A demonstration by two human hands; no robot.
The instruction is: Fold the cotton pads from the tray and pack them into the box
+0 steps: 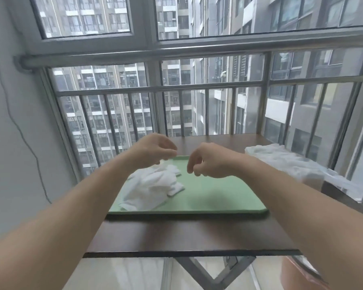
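Two forearms reach over the near edge of the dark table [176,237]. Green tray [218,197] sits on it, right half bare. Cotton pads [153,185] lie in a loose, crumpled heap on the tray's left half, one smaller piece at the heap's right edge.

Left hand [153,149] hovers above the far end of the heap. Right hand [212,162] hovers beside it over bare tray. Both have fingers curled toward the thumb. No pad is plainly seen in either, and the blur means I cannot tell if something thin is pinched.

Judgement: step is picking one pad. Take a single layer by one corner, lift clear of the heap, then flatten on the bare green area before creasing.

White crumpled wrapping [281,158] at far right; box not identifiable. Railing [197,87] behind.
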